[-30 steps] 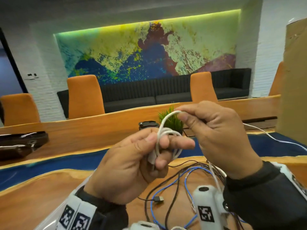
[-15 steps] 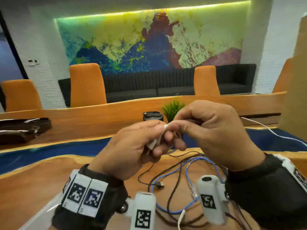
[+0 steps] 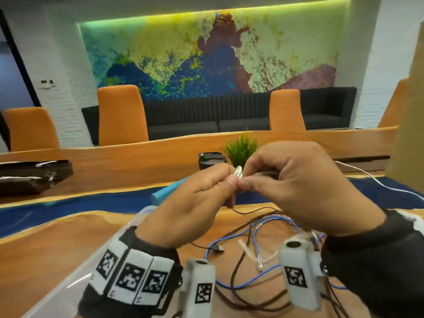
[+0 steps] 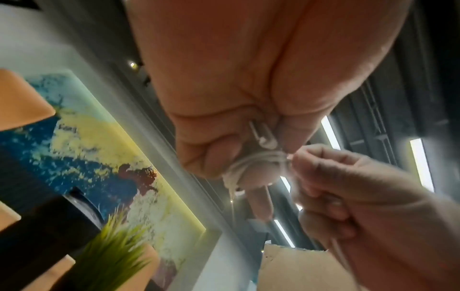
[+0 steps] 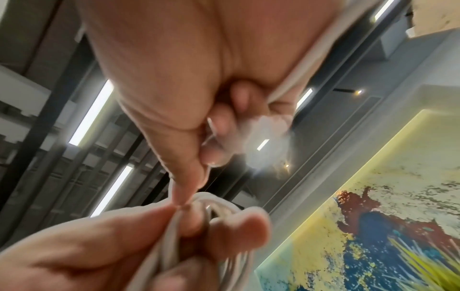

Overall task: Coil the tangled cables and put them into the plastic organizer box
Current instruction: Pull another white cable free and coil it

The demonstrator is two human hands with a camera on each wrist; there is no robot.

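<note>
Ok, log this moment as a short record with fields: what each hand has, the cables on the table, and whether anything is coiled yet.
left hand: holds white cable, wound in loops around its fingers
right hand: pinches the same white cable beside the loops
table: blue cable and black cable lie tangled, uncoiled
organizer box: clear edge under left wrist; contents hidden

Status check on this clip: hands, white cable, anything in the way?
Left hand grips white cable coiled round its fingers. Right hand pinches the free strand at the coil. Blue and black cables lie tangled on table below; nothing blocking.
</note>
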